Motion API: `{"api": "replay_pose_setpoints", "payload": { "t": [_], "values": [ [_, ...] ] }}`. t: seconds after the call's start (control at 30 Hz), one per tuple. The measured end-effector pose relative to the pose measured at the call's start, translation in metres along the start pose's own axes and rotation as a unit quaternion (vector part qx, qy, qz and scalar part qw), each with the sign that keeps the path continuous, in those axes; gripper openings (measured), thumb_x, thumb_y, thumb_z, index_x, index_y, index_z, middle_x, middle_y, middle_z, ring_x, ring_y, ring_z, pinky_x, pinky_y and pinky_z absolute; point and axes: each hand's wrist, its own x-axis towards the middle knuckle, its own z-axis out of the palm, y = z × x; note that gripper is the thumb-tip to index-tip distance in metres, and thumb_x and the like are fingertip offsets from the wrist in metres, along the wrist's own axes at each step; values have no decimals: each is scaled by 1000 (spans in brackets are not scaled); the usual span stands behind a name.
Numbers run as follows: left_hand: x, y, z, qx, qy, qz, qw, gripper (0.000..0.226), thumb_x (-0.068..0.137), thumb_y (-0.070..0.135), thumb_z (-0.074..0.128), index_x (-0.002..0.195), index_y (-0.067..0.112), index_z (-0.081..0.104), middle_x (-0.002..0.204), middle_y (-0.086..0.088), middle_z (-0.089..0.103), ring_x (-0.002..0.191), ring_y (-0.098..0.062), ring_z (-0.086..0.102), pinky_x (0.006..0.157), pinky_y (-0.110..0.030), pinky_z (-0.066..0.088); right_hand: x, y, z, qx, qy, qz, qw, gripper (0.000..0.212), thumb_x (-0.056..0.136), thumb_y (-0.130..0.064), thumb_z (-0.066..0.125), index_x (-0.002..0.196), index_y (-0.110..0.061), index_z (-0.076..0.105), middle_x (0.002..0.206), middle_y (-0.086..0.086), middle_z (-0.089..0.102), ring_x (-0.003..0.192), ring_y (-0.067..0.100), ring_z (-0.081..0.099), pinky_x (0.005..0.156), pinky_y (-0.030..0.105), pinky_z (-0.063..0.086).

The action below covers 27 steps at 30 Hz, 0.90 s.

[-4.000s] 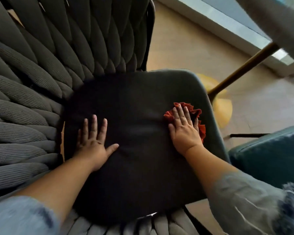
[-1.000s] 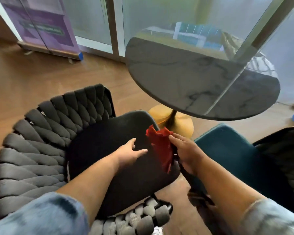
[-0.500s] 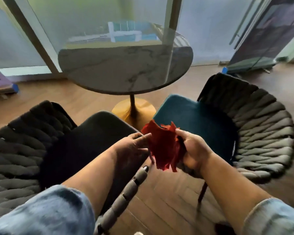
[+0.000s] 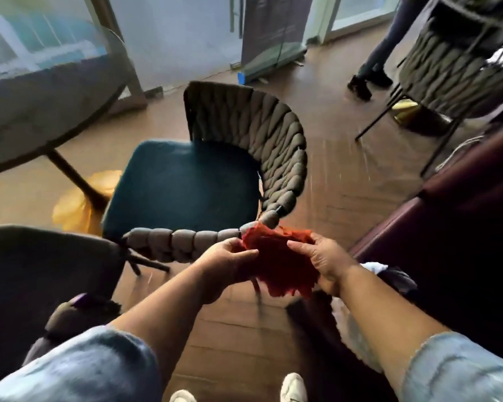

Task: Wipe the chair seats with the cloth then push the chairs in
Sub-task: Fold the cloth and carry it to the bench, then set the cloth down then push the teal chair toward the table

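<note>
A crumpled red cloth [image 4: 282, 262] hangs between my two hands above the wooden floor. My left hand [image 4: 224, 262] pinches its left edge and my right hand [image 4: 321, 261] grips its right side. Straight ahead stands a chair with a teal seat [image 4: 183, 181] and a grey woven backrest [image 4: 276, 146]; its near armrest [image 4: 180, 239] passes just beyond my left hand. At the lower left is the dark seat [image 4: 35, 274] of the other chair, partly cut off by the frame edge.
A round marble table [image 4: 38, 97] on a gold base [image 4: 79, 201] stands at the upper left. A dark maroon sofa [image 4: 447, 227] fills the right. Another woven chair [image 4: 453, 62] and a person's legs [image 4: 372, 68] are at the far right. My shoes [image 4: 292, 387] show below.
My view has swung right from the dark-seated chair to the teal-seated one. The cloth left the dark seat and both hands now hold it in the air.
</note>
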Motion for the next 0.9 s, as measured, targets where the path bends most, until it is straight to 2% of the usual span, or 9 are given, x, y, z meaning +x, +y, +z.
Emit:
{"api": "replay_pose_setpoints", "payload": {
  "t": [0.17,0.4,0.47,0.57,0.67,0.73,0.77,0.83,0.9],
  "values": [
    [52,-31,111,98,24,3,995,30,80,-1,67,105,10,55,93,-23,66,66,-25,64,59,-34,57,-8,42,-125,-20,133,16,991,12,91,-3,57,96,-9,66,77,8,73,66,19,70,59,29,57],
    [121,-86,218,185,-34,7,982,54,75,-12,59,87,41,57,92,-23,68,79,-40,69,74,-57,57,-6,99,-248,-103,253,37,961,17,90,-7,60,87,-21,68,93,13,71,84,28,67,79,40,55],
    [137,-104,235,198,-39,9,979,57,75,-11,59,83,45,60,88,-17,68,76,-38,69,73,-56,58,-1,110,-266,-114,272,37,955,20,89,-7,60,81,-24,66,88,10,70,77,24,65,74,35,54],
    [160,-132,250,228,-45,29,972,59,67,-2,59,82,54,64,91,-8,71,80,-35,71,74,-53,59,12,129,-290,-178,297,33,938,10,77,-32,63,82,-38,68,89,4,71,84,27,67,79,43,56],
    [172,-145,263,284,-35,71,955,63,71,-10,58,92,48,69,105,-2,72,90,-18,68,80,-30,58,36,164,-319,-247,307,24,919,28,67,-41,57,92,-55,57,98,5,69,94,29,65,87,48,53],
    [173,-148,270,342,-62,89,933,59,77,-13,54,115,29,66,126,5,59,105,-6,56,81,-6,46,28,154,-307,-307,335,-4,891,39,68,-32,62,104,-46,54,112,10,63,104,34,59,94,50,48],
    [174,-150,271,384,-70,101,915,56,80,-10,53,124,23,61,136,9,48,115,-5,50,87,-6,42,21,148,-298,-343,338,-25,876,46,71,-21,66,112,-40,56,121,11,57,110,36,55,99,50,43],
    [178,-163,269,513,-87,122,845,54,85,5,56,134,27,52,157,7,22,140,-13,29,110,-24,35,12,148,-288,-449,303,-54,839,61,76,-8,66,133,-27,50,141,7,42,124,31,42,109,42,30],
    [181,-175,267,634,-158,86,752,55,90,25,53,142,32,38,161,4,1,148,-21,2,118,-43,22,9,156,-284,-541,211,-48,813,65,84,-14,62,142,-31,39,156,-1,24,141,24,23,113,40,17]
  ]
}}
